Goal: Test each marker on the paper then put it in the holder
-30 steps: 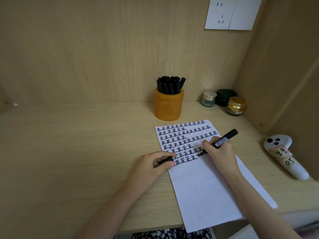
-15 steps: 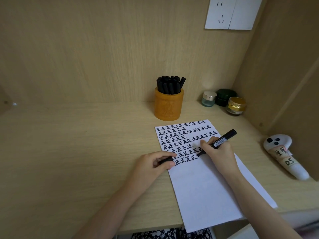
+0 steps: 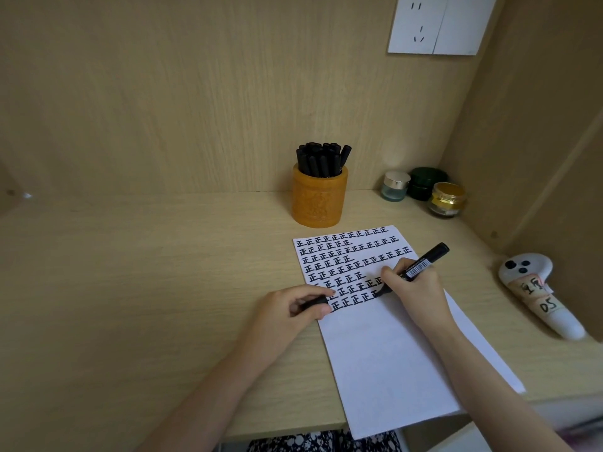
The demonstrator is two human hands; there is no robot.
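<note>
Pale wood-grain laminate covers the whole nook: the desk (image 3: 130, 288), the back panel (image 3: 195, 93) rising behind it, and the side panel (image 3: 538, 125) that closes the corner on the right. A white socket plate (image 3: 437, 24) is set high on the back panel. The light is soft and warm, dimmer toward the left.

Against the back panel stands an orange carved holder (image 3: 318, 199), upright and packed with black markers (image 3: 321, 159). Just in front of it lies the paper (image 3: 391, 353), turned at a slant, its near corner hanging over the desk's front edge. The far half of the sheet is filled with rows of the same black character; the near half is blank.

The right hand (image 3: 414, 285) has its fingers curled tight round a black marker (image 3: 421, 264), with the tip on the paper at the end of the lowest row. The barrel slants up and away to the right, a barcode label showing above the knuckles. The left hand (image 3: 287, 313) rests on the desk at the sheet's left edge, thumb and fingers pinching a short black cap (image 3: 313, 303).

In the back right corner sit three small jars: a clear jar (image 3: 395, 185) with a silver lid, a dark green jar (image 3: 425, 182), and a gold-lidded jar (image 3: 446, 200). A white controller (image 3: 538, 295) with handwritten tape labels lies by the side panel. Patterned fabric (image 3: 319, 442) shows below the desk edge.
</note>
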